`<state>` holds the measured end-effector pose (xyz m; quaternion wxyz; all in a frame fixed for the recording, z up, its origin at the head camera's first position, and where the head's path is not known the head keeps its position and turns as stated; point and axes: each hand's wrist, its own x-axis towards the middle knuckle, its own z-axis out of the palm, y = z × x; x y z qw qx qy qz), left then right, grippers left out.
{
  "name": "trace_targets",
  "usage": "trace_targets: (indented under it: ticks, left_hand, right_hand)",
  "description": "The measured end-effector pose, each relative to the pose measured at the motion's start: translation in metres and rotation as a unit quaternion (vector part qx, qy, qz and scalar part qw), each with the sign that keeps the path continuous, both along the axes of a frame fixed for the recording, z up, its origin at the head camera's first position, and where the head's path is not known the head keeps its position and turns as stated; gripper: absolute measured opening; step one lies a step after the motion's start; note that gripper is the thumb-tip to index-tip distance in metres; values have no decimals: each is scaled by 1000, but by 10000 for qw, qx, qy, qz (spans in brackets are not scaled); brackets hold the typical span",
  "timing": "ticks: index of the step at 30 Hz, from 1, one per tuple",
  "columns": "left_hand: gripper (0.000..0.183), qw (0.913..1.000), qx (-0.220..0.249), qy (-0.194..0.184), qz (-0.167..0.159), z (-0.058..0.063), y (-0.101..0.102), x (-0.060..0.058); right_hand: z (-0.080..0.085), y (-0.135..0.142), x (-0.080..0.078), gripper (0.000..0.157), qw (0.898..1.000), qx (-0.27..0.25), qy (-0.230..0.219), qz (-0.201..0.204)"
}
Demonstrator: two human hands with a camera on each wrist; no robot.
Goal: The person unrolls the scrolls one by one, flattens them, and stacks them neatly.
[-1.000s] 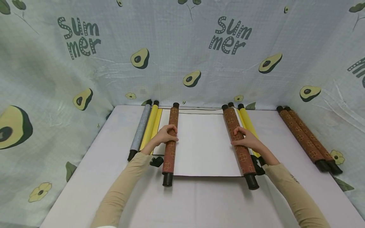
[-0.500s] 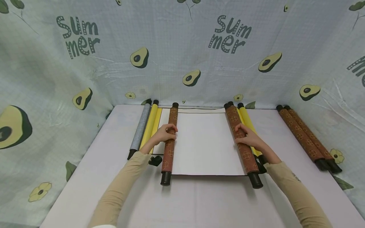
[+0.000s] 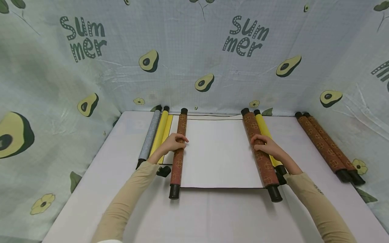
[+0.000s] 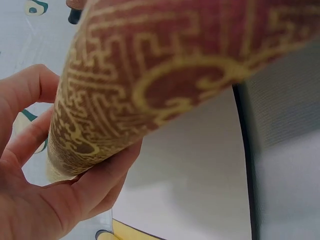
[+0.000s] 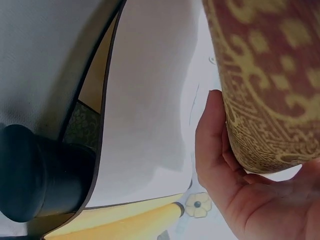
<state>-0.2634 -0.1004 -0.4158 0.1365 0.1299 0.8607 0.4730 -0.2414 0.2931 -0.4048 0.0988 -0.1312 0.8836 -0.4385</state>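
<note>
Left brown roller: has been shifted slightly leftward since the earlier frame, at the left end of the white sheet.
Right brown roller: has been carried a little to the right, so more of the sheet is now laid bare between the two.
White sheet: is stretched between the brown rollers near the middle of the white table, above another scroll whose yellow border strip is seen at left.
Left hand: is wrapped about the left brown roller, fingers and thumb on opposite sides.
Right hand: is closed likewise around the right brown roller.
Yellow roller: is partly covered, just beside the right brown roller; it could be nudged or overridden if that roller were pushed further right.
Sheet tension: might be made uneven by one hand pulling harder, and skew or a crease could be caused.
Grip: if loosened, a roller could be let turn, and the sheet might be allowed to curl back.
</note>
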Motion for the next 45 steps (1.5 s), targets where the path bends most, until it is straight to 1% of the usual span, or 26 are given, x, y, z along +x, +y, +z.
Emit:
trace_targets:
  ticks: [3, 8, 12, 17, 19, 24, 26, 31, 38, 45]
  left_hand:
    - [22, 10000, -38, 29, 53, 0, 0, 1]
    - [24, 9997, -101, 181, 109, 0, 0, 2]
    - [26, 9995, -143, 255, 98, 0, 0, 3]
    - [27, 9997, -134, 104, 154, 2, -2, 2]
    - [28, 9997, -95, -38, 219, 3, -3, 3]
    - [31, 9993, -8, -324, 202, 7, -5, 3]
    - [31, 9991, -11, -367, 221, 7, -5, 3]
    - [30, 9990, -106, -344, 275, 9, -8, 3]
    - [25, 9995, -104, -243, 183, 10, -11, 3]
    - [22, 9994, -106, -238, 224, 9, -14, 2]
  right_hand:
    - [-2, 0, -1, 18, 9999, 64, 74, -59]
    - [-2, -1, 1, 28, 9998, 151, 139, -26]
    - [0, -3, 2, 28, 9998, 158, 141, 66]
    - [6, -3, 6, 26, 9996, 117, 212, 164]
    - [5, -1, 4, 26, 9995, 155, 191, 178]
    - [-3, 7, -2, 27, 9995, 181, 114, 222]
    - [-4, 9, -2, 26, 9995, 145, 132, 237]
    - [-2, 10, -1, 22, 9997, 155, 120, 142]
    - [3, 9, 1, 19, 9999, 142, 1, 29]
    - [-1, 8, 1, 26, 9996, 261, 138, -41]
